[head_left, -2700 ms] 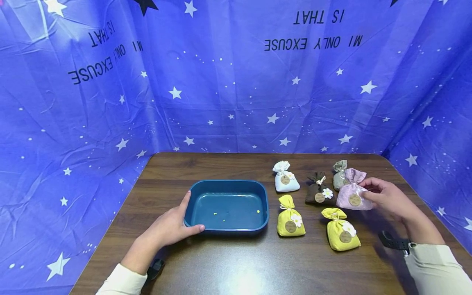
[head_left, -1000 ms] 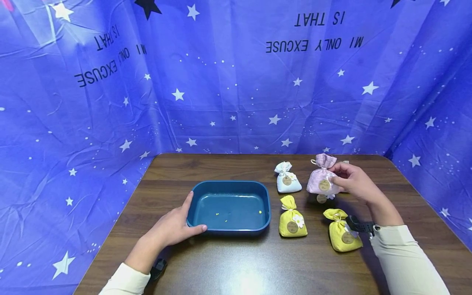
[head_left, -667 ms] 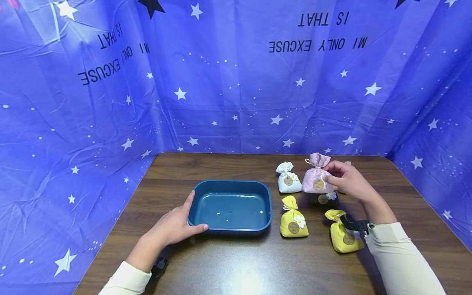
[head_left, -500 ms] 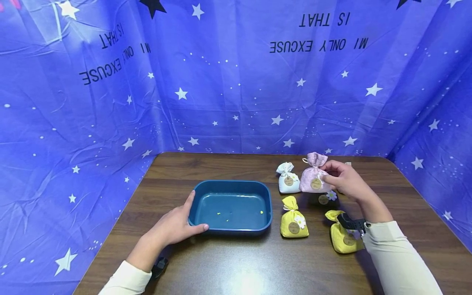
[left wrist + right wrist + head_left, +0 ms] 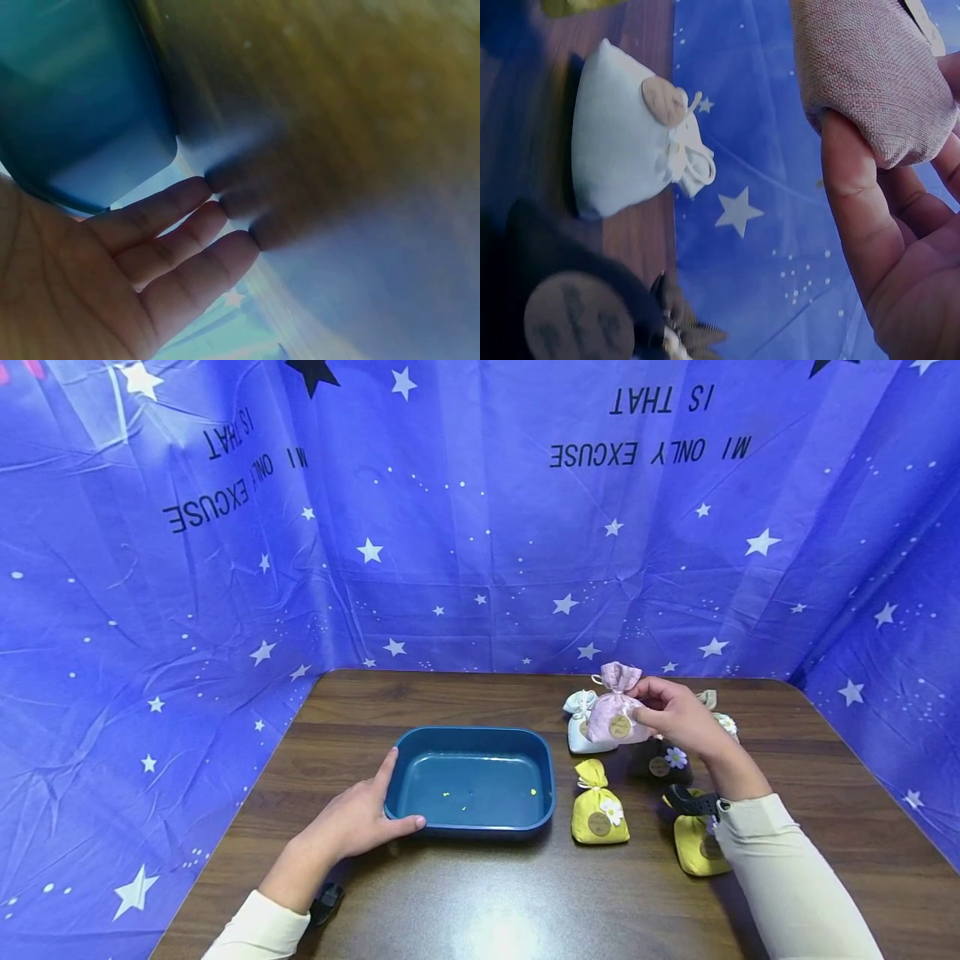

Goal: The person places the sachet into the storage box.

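Note:
A pink drawstring sachet (image 5: 617, 714) with a round tag hangs above the table, pinched between the thumb and fingers of my right hand (image 5: 678, 714). It partly covers a white sachet (image 5: 581, 739) behind it; in the right wrist view the white sachet (image 5: 622, 135) stands apart from it. Below my right hand sits a dark brown sachet (image 5: 660, 767). My left hand (image 5: 352, 814) rests against the left end of a blue rectangular tub (image 5: 468, 831), thumb along its near side. In the left wrist view, extended fingers (image 5: 199, 277) reach beside the tub's corner.
One yellow sachet (image 5: 600, 810) stands right of the tub. Another yellow sachet (image 5: 699, 852) is partly hidden by my right wrist strap. A grey-green sachet (image 5: 707, 699) shows behind my right hand. Small yellow bits lie in the tub. A starry blue curtain (image 5: 487, 527) encloses the table.
My right hand has lifted the pink sachet from the right side and carried it left, past the brown sachet to in front of the white one. The left hand stays at the tub.

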The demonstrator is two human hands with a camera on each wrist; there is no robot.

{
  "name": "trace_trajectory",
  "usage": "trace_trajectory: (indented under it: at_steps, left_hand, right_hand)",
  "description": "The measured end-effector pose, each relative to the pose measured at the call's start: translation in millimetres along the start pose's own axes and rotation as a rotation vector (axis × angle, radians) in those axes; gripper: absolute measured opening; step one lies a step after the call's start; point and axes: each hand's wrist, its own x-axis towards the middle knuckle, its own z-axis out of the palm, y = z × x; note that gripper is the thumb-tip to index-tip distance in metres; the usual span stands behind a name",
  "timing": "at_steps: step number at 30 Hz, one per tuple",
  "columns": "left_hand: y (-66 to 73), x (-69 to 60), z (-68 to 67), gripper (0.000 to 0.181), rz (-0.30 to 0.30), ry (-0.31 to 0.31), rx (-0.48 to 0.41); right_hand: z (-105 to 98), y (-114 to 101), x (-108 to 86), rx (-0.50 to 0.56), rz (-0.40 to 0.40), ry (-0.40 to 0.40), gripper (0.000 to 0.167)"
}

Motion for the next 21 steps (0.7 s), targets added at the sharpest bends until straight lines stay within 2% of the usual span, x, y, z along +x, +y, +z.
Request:
trace_trajectory:
  at_steps: [6, 12, 21]
  left_hand:
    - [-0.2, 1.0, 1.5, 0.120, 0.008, 0.007, 0.011]
    - [-0.1, 0.4, 1.0, 0.120, 0.011, 0.007, 0.010]
    - [1.3, -0.5, -0.6, 0.121, -0.001, 0.001, 0.009]
  right_hand:
    - [10, -5, 7.9, 0.070, 0.015, -0.033, 0.015]
    - [22, -10, 16.4, 0.085, 0.032, -0.048, 0.013]
    - [42, -13, 27.4, 0.124, -0.003, -0.092, 0.014]
